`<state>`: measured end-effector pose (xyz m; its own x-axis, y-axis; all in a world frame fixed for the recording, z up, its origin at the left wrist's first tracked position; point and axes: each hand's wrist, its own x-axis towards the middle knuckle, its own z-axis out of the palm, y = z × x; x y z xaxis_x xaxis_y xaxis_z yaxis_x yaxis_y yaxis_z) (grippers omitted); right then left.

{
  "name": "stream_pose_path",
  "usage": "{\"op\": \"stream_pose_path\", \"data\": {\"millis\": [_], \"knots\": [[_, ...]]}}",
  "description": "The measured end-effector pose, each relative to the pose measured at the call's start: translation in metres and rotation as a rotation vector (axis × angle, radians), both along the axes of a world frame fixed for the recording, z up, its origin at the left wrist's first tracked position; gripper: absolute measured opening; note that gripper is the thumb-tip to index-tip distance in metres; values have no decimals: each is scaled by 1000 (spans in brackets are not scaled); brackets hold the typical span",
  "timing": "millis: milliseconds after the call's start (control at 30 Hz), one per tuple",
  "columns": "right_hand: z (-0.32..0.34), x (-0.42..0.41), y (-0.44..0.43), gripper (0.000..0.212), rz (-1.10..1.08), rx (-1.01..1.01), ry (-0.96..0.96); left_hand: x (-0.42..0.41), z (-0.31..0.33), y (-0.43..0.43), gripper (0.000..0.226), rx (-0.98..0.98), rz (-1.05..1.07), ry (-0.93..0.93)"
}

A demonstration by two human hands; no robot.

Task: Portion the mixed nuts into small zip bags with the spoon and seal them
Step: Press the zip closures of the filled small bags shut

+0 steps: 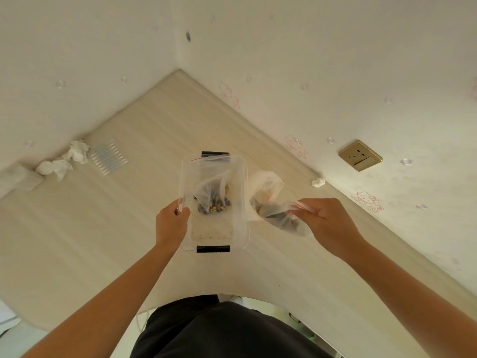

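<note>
- We see crumpled tissues (74,152) at the far left of the surface (103,228).
- Our left grip (171,220) clasps the left rim of the clear container (214,232), where a zip bag (209,182) holding mixed nuts (215,204) lies.
- Our right grip (325,218) pinches a nut-filled small bag (278,218) by its red-striped top, just right of the container.

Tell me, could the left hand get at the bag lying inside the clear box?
Probably yes: the box looks open on top, and the left hand grips its rim right beside the bag.
</note>
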<state>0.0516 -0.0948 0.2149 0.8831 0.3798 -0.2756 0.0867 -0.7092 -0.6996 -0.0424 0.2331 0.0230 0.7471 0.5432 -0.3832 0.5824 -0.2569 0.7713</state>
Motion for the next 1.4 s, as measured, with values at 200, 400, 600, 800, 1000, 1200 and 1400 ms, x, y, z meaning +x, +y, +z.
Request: {"op": "stream_pose_path", "data": {"millis": [200,400,600,800,1000,1200,1400], "knots": [[21,1,58,26,222,153,36,0,5,1,26,-26,2,13],[-54,0,98,45,321,-12,246,-5,11,8,25,-110,-34,31],[-115,16,142,23,470,-102,382,-8,10,9,20,-143,-37,26],[-147,43,173,35,561,-214,298,-7,7,10,18,-156,-33,14],[-159,63,184,24,325,-179,41,-7,9,9,28,-188,-42,24],[-148,67,158,27,-16,-61,-198,-5,2,7,36,-154,-44,35],[-156,13,101,39,-573,87,352,-5,4,0,47,-165,-20,16]]}}
